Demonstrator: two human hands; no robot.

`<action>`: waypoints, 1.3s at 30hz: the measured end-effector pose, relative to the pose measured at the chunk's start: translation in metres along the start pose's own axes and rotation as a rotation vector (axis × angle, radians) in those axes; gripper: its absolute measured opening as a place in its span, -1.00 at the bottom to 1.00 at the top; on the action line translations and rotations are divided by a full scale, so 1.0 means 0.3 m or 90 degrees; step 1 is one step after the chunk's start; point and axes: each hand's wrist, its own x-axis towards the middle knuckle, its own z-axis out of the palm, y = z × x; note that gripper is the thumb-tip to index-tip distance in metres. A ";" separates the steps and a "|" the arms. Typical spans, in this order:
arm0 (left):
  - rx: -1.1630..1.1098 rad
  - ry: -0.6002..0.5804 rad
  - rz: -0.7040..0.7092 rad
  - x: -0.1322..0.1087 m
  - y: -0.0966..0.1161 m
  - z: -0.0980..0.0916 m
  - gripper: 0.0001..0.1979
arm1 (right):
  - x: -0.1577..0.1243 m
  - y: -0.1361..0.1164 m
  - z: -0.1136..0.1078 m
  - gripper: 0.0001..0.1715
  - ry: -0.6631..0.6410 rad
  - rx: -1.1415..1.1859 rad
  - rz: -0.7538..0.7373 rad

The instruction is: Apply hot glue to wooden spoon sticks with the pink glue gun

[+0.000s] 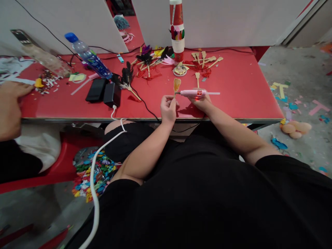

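Note:
My left hand [169, 110] pinches the stem of a small wooden stick with a wide, flat head [177, 84], held upright above the table's front edge. In my right hand [201, 102] is a pink hot glue gun [193, 93], a clear glue stick poking out of its back end. The gun's nozzle points left and is close to the wooden stick, just above my left fingers; whether they touch I cannot tell. Beyond the gun lies another wooden stick [197, 77]. A small round dish [180, 70] with bits in it sits behind my hands.
On the red table [241, 90] are feathered sticks [146, 58], more wooden sticks [204, 58], stacked paper cups [178, 45], a blue-capped bottle [89, 57] and a black adapter [112, 95]. A white cable [94, 193] crosses my left side. Another person's hand [15, 91] rests at left.

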 end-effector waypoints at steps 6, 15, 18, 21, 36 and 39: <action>-0.006 -0.003 0.003 0.000 0.000 0.000 -0.72 | 0.000 0.010 0.004 -0.52 0.010 -0.007 -0.004; 0.012 -0.005 0.002 -0.003 0.005 0.003 -0.71 | 0.001 -0.002 0.010 -0.68 0.028 0.006 0.026; 0.013 -0.005 0.005 0.001 -0.003 -0.001 -0.74 | 0.001 -0.005 0.015 -0.70 0.027 0.023 0.017; 0.008 -0.001 0.012 0.008 -0.019 -0.006 -0.76 | 0.003 -0.008 0.018 -0.69 0.025 0.025 0.011; -0.001 -0.006 -0.007 0.008 -0.004 0.000 -0.73 | 0.001 -0.018 0.008 -0.33 0.045 0.067 0.002; -0.024 -0.001 -0.017 0.004 0.003 0.002 -0.76 | 0.000 -0.024 0.006 -0.36 0.033 0.073 -0.006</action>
